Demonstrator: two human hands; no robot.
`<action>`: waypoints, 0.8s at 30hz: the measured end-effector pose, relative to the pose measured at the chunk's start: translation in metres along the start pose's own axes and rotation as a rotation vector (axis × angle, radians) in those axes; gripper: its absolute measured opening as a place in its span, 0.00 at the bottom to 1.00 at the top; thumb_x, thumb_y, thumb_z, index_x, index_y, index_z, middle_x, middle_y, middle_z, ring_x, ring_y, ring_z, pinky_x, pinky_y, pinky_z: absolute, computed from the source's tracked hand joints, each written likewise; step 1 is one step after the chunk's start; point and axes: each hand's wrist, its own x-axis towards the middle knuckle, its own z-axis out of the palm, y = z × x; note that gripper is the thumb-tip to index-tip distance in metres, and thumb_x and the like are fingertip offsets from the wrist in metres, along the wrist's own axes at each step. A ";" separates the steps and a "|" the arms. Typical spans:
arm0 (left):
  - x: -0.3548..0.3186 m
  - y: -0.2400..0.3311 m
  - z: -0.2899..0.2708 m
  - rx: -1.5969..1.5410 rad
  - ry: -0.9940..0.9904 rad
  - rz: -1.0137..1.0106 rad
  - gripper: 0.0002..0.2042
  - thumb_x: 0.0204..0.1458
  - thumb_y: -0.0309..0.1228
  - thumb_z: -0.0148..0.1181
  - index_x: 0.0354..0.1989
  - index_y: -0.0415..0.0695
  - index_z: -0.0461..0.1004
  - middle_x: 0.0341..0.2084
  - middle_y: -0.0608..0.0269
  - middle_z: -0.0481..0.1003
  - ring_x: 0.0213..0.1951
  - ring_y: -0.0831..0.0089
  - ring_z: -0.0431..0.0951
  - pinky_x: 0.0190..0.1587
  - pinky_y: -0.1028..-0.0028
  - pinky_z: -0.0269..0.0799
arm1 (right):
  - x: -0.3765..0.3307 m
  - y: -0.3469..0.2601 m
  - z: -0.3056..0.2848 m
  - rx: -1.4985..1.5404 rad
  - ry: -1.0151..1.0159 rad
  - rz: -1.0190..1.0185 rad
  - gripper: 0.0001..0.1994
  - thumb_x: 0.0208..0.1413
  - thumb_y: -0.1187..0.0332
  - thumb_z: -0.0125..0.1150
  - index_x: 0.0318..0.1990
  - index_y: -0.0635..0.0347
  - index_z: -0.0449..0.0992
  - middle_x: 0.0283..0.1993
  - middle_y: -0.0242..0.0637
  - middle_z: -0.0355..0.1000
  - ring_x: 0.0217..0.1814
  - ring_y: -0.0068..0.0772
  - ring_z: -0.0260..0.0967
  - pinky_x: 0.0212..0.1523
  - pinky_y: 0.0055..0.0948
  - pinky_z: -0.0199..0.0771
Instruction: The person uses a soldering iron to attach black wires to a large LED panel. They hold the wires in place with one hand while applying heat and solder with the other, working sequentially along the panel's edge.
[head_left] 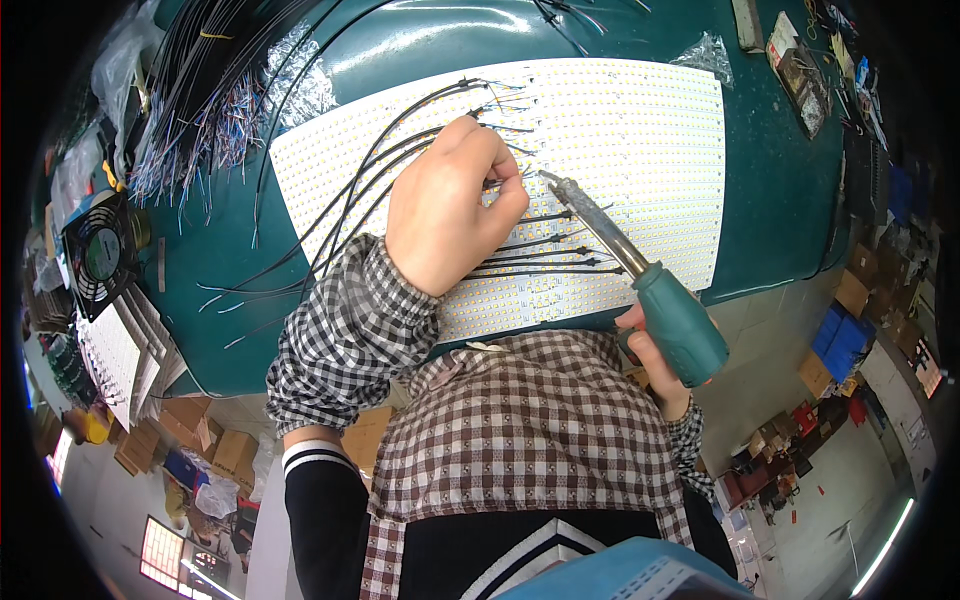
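Note:
A white LED board (650, 120) dotted with rows of small yellow chips lies on the green table. Over its middle, my left hand (450, 210) pinches a thin black cable (490, 184) whose wire end points at the board. My right hand (658, 360) grips a green-handled soldering iron (682, 322), with its metal tip close to the pinched wires; whether they touch I cannot tell. Several black cables (550, 256) with stripped coloured ends lie across the board on both sides of my left hand, which covers part of them.
A large bundle of black cables (215, 60) lies at the far left beside a clear plastic bag (300, 80). A black fan (100, 252) and stacked white boards (130, 350) stand at the left edge. A dirty metal tray (797, 75) sits at the far right of the green table (775, 190).

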 end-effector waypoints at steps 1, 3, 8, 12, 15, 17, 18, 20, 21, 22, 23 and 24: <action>0.000 0.000 0.000 0.001 -0.001 0.000 0.05 0.48 0.22 0.68 0.29 0.41 0.76 0.28 0.61 0.74 0.27 0.70 0.76 0.28 0.73 0.71 | -0.002 0.002 -0.001 0.015 0.008 0.012 0.30 0.47 0.73 0.80 0.58 0.74 0.76 0.37 0.39 0.84 0.39 0.27 0.83 0.43 0.28 0.83; 0.000 0.000 0.000 -0.001 0.000 -0.005 0.05 0.48 0.22 0.67 0.29 0.41 0.76 0.28 0.61 0.74 0.27 0.70 0.77 0.29 0.73 0.71 | -0.003 0.004 -0.002 0.017 0.015 0.014 0.30 0.47 0.73 0.80 0.58 0.74 0.76 0.37 0.39 0.84 0.38 0.27 0.83 0.44 0.28 0.82; 0.000 0.000 0.000 0.003 0.001 -0.008 0.05 0.48 0.22 0.68 0.29 0.41 0.76 0.29 0.61 0.74 0.27 0.71 0.77 0.29 0.73 0.71 | -0.003 0.003 -0.002 -0.001 0.019 0.016 0.29 0.46 0.72 0.79 0.57 0.74 0.77 0.35 0.39 0.84 0.38 0.28 0.82 0.44 0.29 0.81; 0.000 0.001 -0.001 0.000 -0.012 -0.007 0.05 0.49 0.21 0.67 0.30 0.40 0.76 0.29 0.62 0.74 0.27 0.71 0.76 0.29 0.73 0.72 | -0.006 0.006 -0.003 0.041 0.009 0.033 0.30 0.49 0.73 0.78 0.59 0.75 0.75 0.41 0.45 0.84 0.43 0.32 0.83 0.45 0.30 0.84; 0.000 0.005 -0.004 -0.049 -0.002 0.051 0.05 0.49 0.21 0.67 0.30 0.41 0.76 0.29 0.61 0.74 0.27 0.70 0.76 0.29 0.73 0.72 | -0.003 -0.003 0.005 0.229 0.092 0.106 0.31 0.52 0.72 0.78 0.61 0.76 0.72 0.46 0.49 0.83 0.47 0.36 0.84 0.45 0.30 0.87; 0.002 0.007 -0.006 -0.050 -0.008 0.091 0.05 0.50 0.20 0.66 0.31 0.41 0.76 0.29 0.61 0.74 0.27 0.69 0.76 0.29 0.72 0.72 | -0.004 -0.001 0.001 0.242 0.084 0.112 0.31 0.53 0.71 0.77 0.62 0.77 0.70 0.48 0.52 0.82 0.49 0.39 0.84 0.46 0.31 0.88; 0.004 0.006 -0.005 -0.024 -0.021 0.104 0.05 0.50 0.20 0.66 0.31 0.41 0.76 0.29 0.61 0.73 0.26 0.69 0.76 0.29 0.72 0.72 | -0.004 -0.001 0.001 0.236 0.086 0.107 0.32 0.53 0.71 0.77 0.62 0.77 0.70 0.48 0.51 0.82 0.48 0.38 0.84 0.45 0.31 0.88; 0.007 0.003 -0.004 0.002 -0.034 0.121 0.05 0.50 0.20 0.66 0.31 0.41 0.75 0.29 0.61 0.73 0.26 0.69 0.75 0.29 0.72 0.72 | -0.003 -0.001 0.000 0.223 0.090 0.098 0.32 0.53 0.71 0.78 0.62 0.76 0.70 0.47 0.51 0.82 0.46 0.37 0.84 0.45 0.30 0.87; 0.007 -0.002 -0.002 -0.001 -0.035 0.124 0.05 0.49 0.20 0.66 0.31 0.41 0.75 0.29 0.61 0.73 0.26 0.68 0.75 0.29 0.72 0.72 | -0.003 -0.001 0.000 0.217 0.089 0.102 0.32 0.52 0.71 0.78 0.62 0.76 0.71 0.47 0.50 0.82 0.45 0.36 0.84 0.45 0.30 0.87; 0.007 -0.004 -0.001 -0.004 -0.037 0.127 0.05 0.49 0.20 0.66 0.31 0.41 0.75 0.28 0.61 0.72 0.26 0.68 0.75 0.28 0.72 0.72 | -0.004 -0.001 -0.001 0.212 0.088 0.106 0.32 0.52 0.71 0.78 0.62 0.76 0.71 0.46 0.50 0.83 0.44 0.36 0.84 0.45 0.30 0.86; 0.008 -0.003 -0.001 -0.017 -0.033 0.124 0.05 0.49 0.20 0.66 0.31 0.41 0.75 0.28 0.61 0.72 0.26 0.68 0.75 0.28 0.72 0.71 | -0.005 -0.001 -0.001 0.207 0.088 0.111 0.32 0.52 0.71 0.78 0.61 0.76 0.72 0.45 0.49 0.83 0.44 0.35 0.84 0.45 0.30 0.86; 0.008 -0.002 -0.002 -0.027 -0.029 0.118 0.05 0.49 0.20 0.66 0.30 0.41 0.75 0.28 0.61 0.72 0.25 0.68 0.74 0.28 0.72 0.71 | -0.006 0.001 -0.001 0.192 0.086 0.110 0.31 0.51 0.71 0.78 0.61 0.75 0.72 0.44 0.48 0.83 0.43 0.34 0.84 0.46 0.30 0.85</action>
